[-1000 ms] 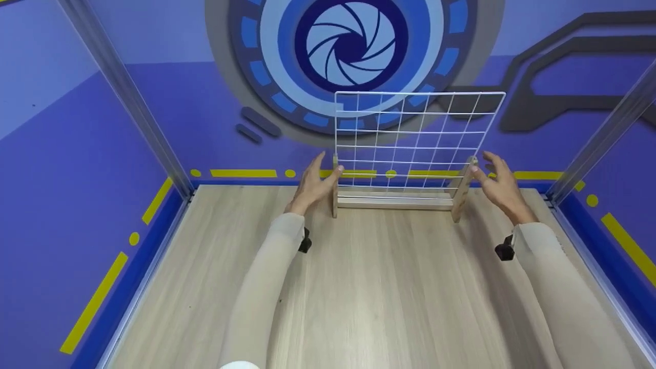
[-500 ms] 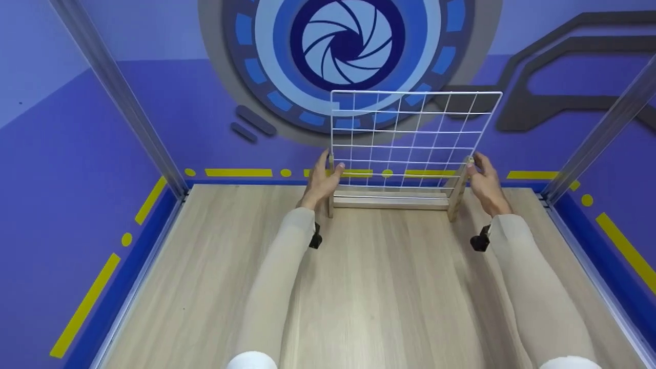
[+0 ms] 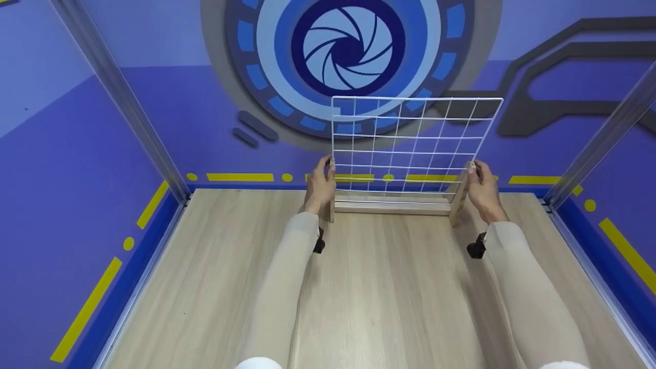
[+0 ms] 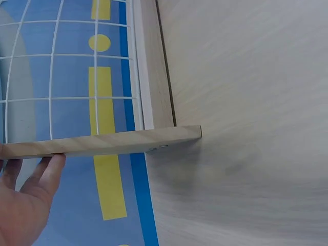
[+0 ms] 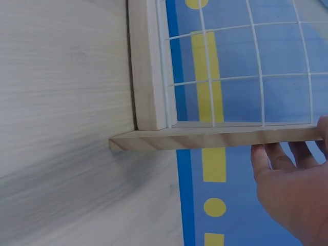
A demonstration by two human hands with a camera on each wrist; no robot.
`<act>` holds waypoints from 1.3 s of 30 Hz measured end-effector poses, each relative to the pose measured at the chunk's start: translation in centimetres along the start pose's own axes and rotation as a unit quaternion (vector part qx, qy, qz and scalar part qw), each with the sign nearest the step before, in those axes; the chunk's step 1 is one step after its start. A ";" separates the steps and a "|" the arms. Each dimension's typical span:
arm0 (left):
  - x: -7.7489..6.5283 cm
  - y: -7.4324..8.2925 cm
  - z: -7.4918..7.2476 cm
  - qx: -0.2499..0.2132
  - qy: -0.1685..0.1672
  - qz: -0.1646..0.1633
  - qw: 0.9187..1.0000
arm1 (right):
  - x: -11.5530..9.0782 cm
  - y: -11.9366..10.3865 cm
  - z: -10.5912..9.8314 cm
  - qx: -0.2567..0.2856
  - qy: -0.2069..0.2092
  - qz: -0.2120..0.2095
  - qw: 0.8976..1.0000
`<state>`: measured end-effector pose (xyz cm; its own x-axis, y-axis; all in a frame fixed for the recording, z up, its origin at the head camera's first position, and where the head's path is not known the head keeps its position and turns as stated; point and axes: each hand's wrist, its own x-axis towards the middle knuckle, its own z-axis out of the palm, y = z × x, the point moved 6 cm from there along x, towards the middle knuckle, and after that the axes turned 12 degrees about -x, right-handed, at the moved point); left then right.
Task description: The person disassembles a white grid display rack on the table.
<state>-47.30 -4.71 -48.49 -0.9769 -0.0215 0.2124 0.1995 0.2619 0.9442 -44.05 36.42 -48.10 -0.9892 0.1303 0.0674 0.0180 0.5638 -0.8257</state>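
A white wire grid rack [image 3: 405, 152] stands upright on the table, with a wooden side piece at each end and a wooden bar [image 3: 394, 206] joining them low down. My left hand [image 3: 320, 188] holds the upper part of the left wooden side piece [image 4: 102, 142] from outside. On the opposite end, my right hand [image 3: 484, 192] grips the upper part of the right wooden side piece [image 5: 205, 139]. In both wrist views the fingertips touch the outer face of the wood. The left thumb is out of sight in the left wrist view.
Behind the rack rises a blue printed wall [image 3: 174, 123] with yellow marks. Metal posts [image 3: 128, 107] stand at the back corners. The wood-grain table [image 3: 379, 287] spreads out in front of the rack.
Both hands have moved inward from beside the rack and taken hold of its wooden side pieces. The rack stays in its place; the head view has shifted slightly.
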 end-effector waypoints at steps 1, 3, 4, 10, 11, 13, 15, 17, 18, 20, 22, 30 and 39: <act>-0.1 0.0 0.0 0.004 0.001 -0.001 1.000 | -0.1 0.1 0.0 -0.003 0.004 -0.003 1.000; -0.1 0.1 0.1 0.011 0.002 -0.002 1.000 | -0.2 0.4 0.0 -0.013 0.010 -0.011 1.000; -0.2 0.1 0.1 0.015 0.003 0.000 1.000 | -0.3 0.5 -0.1 -0.020 0.014 -0.016 1.000; -0.2 0.2 0.5 0.039 -0.004 0.008 0.999 | -0.7 0.6 -0.5 -0.090 0.072 -0.062 0.991; -0.2 0.2 0.5 0.040 -0.004 0.009 0.999 | -0.8 0.6 -0.6 -0.100 0.082 -0.068 0.989; -0.2 0.2 0.5 0.042 -0.004 0.006 0.999 | -0.9 0.6 -0.6 -0.110 0.095 -0.076 0.986; -0.1 0.2 0.4 0.041 -0.004 0.003 0.999 | -1.0 0.6 -0.6 -0.114 0.099 -0.079 0.985; -0.1 0.2 0.3 0.041 -0.004 0.000 0.999 | -1.2 0.7 -0.7 -0.118 0.098 -0.077 0.985; -0.1 0.3 0.3 0.041 -0.004 -0.001 0.999 | -1.2 0.7 -0.7 -0.120 0.096 -0.077 0.985; -0.1 0.4 0.3 0.041 -0.005 0.001 0.999 | -1.4 0.7 -0.8 -0.124 0.092 -0.076 0.985; -0.1 0.5 0.3 0.041 -0.005 0.003 0.999 | -1.7 0.7 -0.9 -0.127 0.089 -0.077 0.985; -0.3 0.8 0.6 0.043 -0.017 0.010 0.999 | -3.4 1.1 -1.3 -0.125 0.090 -0.090 0.984; -0.2 0.8 0.9 0.048 -0.029 0.020 0.998 | -5.0 1.4 -1.5 -0.118 0.105 -0.098 0.982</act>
<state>-47.04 -3.61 -48.00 -0.9716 0.0468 0.2320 0.2333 0.3529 0.9061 -38.91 37.76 -48.76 -0.9252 0.1520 0.3478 -0.1126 0.7651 -0.6340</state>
